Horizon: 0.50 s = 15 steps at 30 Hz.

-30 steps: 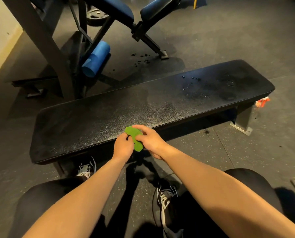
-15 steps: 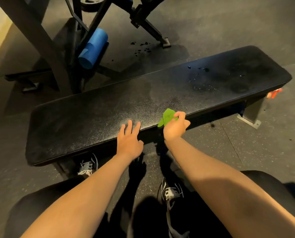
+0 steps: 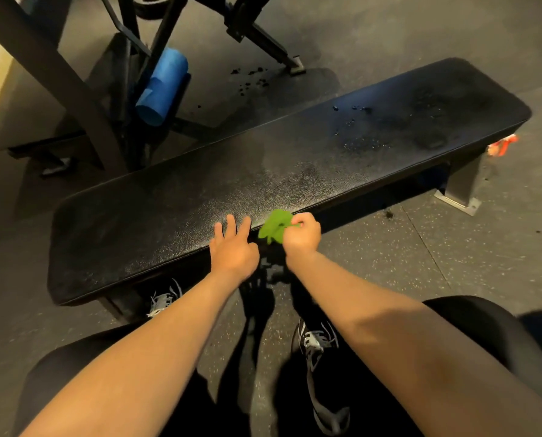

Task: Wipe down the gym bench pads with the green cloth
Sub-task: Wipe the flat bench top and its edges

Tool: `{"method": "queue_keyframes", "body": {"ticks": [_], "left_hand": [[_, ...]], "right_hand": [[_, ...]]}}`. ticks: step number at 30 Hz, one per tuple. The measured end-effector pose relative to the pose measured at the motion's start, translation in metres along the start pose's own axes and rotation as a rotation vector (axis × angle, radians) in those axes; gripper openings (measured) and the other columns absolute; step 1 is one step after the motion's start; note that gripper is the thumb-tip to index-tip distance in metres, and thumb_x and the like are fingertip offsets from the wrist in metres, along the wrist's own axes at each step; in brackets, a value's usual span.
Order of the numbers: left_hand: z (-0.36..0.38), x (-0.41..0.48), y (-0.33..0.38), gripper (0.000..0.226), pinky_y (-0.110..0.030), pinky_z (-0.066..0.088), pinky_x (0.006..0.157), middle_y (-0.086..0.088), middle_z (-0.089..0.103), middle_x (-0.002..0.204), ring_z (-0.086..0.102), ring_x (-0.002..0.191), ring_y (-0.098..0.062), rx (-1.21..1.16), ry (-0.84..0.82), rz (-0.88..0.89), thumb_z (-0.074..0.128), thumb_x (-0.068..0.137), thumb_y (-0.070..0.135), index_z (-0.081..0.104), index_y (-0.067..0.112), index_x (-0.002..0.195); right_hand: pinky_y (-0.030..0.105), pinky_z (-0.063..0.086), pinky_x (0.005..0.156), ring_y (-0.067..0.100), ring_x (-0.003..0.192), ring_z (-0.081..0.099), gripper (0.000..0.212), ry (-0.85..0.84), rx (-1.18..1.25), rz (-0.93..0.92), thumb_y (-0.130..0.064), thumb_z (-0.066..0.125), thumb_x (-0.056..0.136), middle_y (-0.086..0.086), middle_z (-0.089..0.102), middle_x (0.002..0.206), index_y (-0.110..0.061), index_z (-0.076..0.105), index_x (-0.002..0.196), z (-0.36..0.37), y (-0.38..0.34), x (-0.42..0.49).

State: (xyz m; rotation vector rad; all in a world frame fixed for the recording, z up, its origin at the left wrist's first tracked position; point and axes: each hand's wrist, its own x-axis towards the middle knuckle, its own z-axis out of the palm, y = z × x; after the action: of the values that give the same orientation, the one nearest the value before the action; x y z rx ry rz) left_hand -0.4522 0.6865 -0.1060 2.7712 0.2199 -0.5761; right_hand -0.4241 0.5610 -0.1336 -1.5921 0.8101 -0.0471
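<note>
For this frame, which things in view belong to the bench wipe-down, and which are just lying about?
In the job:
green cloth
right hand, gripping it
left hand, resting on the pad
black bench pad
droplets on it

Lying about:
blue foam roller
machine frame
orange item on the floor

cloth at bench pad's near edge

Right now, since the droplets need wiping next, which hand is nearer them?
Right. The right hand, gripping the green cloth, is at the near edge of the bench pad, toward the droplets; the left hand sits beside it, farther away.
</note>
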Motion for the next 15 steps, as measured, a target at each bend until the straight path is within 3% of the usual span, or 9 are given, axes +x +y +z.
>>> {"method": "queue_keyframes", "body": {"ticks": [3, 5, 7, 11, 13, 15], "left_hand": [[0.001, -0.002, 0.004, 0.07, -0.051, 0.005, 0.125, -0.006, -0.007, 0.169, -0.012, 0.153, -0.035, -0.017, 0.012, 0.0, 0.038, 0.099, 0.023, 0.008, 0.03, 0.161], [0.0, -0.003, 0.001, 0.069, -0.051, 0.005, 0.125, -0.005, -0.007, 0.169, -0.012, 0.154, -0.034, -0.032, 0.016, 0.011, 0.037, 0.099, 0.022, 0.008, 0.03, 0.161], [0.0, -0.004, -0.002, 0.07, -0.052, 0.005, 0.125, -0.005, -0.006, 0.169, -0.013, 0.154, -0.033, -0.035, 0.014, 0.024, 0.038, 0.099, 0.021, 0.008, 0.032, 0.161], [0.004, -0.003, -0.001, 0.072, -0.053, 0.006, 0.124, -0.005, -0.005, 0.169, -0.012, 0.154, -0.034, -0.023, 0.039, 0.009, 0.041, 0.097, 0.022, 0.008, 0.032, 0.161], [0.006, -0.002, 0.001, 0.072, -0.052, 0.007, 0.124, -0.005, -0.004, 0.169, -0.01, 0.154, -0.034, -0.015, 0.05, -0.001, 0.042, 0.097, 0.023, 0.009, 0.032, 0.161], [0.005, -0.002, 0.001, 0.072, -0.052, 0.007, 0.124, -0.005, -0.003, 0.169, -0.009, 0.154, -0.035, -0.014, 0.051, 0.001, 0.042, 0.096, 0.023, 0.011, 0.032, 0.161]], "right_hand": [[0.026, 0.042, 0.067, 0.024, 0.081, 0.048, 0.035, 0.176, 0.09, 0.127, 0.012, 0.036, 0.08, 0.014, 0.054, 0.119, -0.018, 0.055, 0.079, -0.024, -0.008, 0.038], [0.02, 0.041, 0.059, 0.023, 0.081, 0.044, 0.035, 0.242, 0.175, 0.183, 0.013, 0.033, 0.083, 0.007, 0.045, 0.119, -0.015, 0.054, 0.09, -0.031, -0.012, 0.053], [0.026, 0.043, 0.065, 0.023, 0.083, 0.045, 0.034, 0.257, 0.227, 0.239, 0.012, 0.033, 0.085, 0.005, 0.039, 0.116, -0.013, 0.049, 0.099, -0.024, -0.011, 0.057], [0.033, 0.045, 0.055, 0.022, 0.072, 0.049, 0.018, 0.11, 0.324, 0.287, 0.0, 0.041, 0.08, 0.016, 0.055, 0.101, -0.015, 0.046, 0.087, 0.012, 0.007, 0.037], [0.04, 0.047, 0.061, 0.022, 0.074, 0.049, 0.024, 0.033, 0.308, 0.293, 0.002, 0.047, 0.08, 0.014, 0.056, 0.09, -0.02, 0.039, 0.076, 0.024, 0.014, 0.02], [0.035, 0.046, 0.061, 0.021, 0.073, 0.053, 0.033, -0.122, 0.307, 0.283, 0.01, 0.052, 0.081, 0.009, 0.055, 0.079, -0.019, 0.038, 0.074, 0.029, 0.016, -0.002]]}}
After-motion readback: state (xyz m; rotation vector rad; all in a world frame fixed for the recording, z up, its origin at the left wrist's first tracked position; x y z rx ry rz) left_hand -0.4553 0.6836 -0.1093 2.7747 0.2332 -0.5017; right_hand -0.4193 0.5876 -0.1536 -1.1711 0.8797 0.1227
